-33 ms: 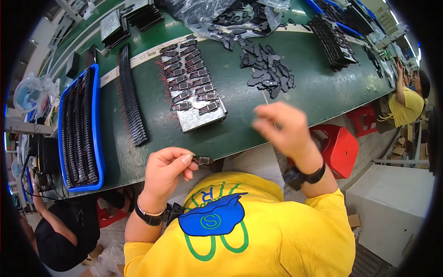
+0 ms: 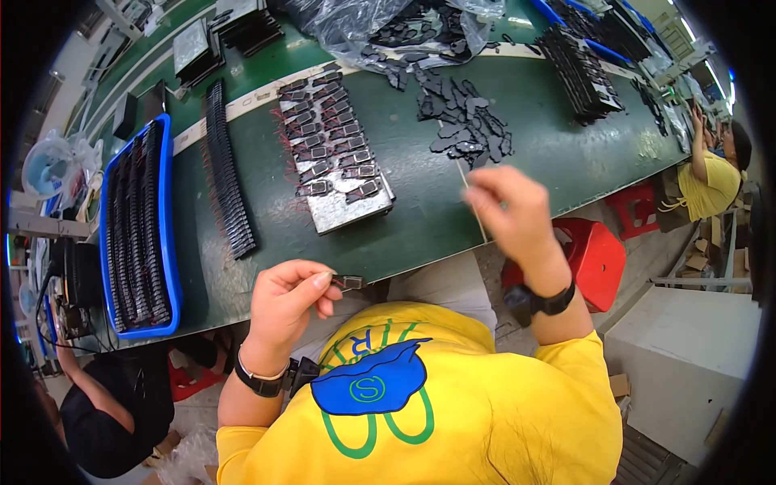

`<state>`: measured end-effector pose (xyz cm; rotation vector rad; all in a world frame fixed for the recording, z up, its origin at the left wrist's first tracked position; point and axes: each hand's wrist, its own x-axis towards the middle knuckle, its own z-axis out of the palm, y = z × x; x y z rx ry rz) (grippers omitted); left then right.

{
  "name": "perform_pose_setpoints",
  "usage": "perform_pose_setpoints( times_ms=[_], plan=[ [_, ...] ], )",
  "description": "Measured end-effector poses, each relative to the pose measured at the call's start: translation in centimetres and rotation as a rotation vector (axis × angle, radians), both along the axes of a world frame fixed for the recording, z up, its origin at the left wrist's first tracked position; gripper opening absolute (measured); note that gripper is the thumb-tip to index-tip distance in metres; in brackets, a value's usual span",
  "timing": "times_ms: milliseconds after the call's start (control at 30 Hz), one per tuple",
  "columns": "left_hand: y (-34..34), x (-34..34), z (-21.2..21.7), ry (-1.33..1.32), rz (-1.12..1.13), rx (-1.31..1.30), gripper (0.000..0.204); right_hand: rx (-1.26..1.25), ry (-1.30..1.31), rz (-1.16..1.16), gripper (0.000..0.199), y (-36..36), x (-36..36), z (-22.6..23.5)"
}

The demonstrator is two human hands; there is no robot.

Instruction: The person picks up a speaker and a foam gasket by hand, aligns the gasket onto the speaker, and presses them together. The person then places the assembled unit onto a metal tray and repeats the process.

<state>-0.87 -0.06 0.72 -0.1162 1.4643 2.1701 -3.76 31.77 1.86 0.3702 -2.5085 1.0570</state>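
The left hand (image 2: 284, 311), low and left of centre in the frame, pinches a small dark part (image 2: 349, 282) with a pale window between thumb and fingertips, just off the near edge of the green tabletop (image 2: 420, 218). The right hand (image 2: 509, 212), right of centre, is blurred; its grip looks closed on a thin pale stick (image 2: 472, 206). That pinch is slight, so the flat, glossy little part could slip and fall to the floor. More such parts lie on a metal plate (image 2: 343, 212) further up.
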Motion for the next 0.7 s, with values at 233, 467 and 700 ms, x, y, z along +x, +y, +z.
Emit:
perform_pose_setpoints(
  times_ms=[233, 467, 700],
  plan=[
    [0.0, 0.1, -0.6, 0.064, 0.024, 0.035, 0.01, 0.323, -0.283, -0.434, 0.026, 2.0, -2.4, -0.7],
    [-0.3, 0.3, -0.6, 0.041, 0.013, 0.011, 0.011, 0.422, -0.244, -0.468, 0.024, 1.8, -2.4, -1.0],
    [0.2, 0.0, 0.4, -0.002, 0.016, -0.093, 0.014, -0.12, -0.157, -0.212, 0.023, 1.0, 0.5, 0.0]
  ],
)
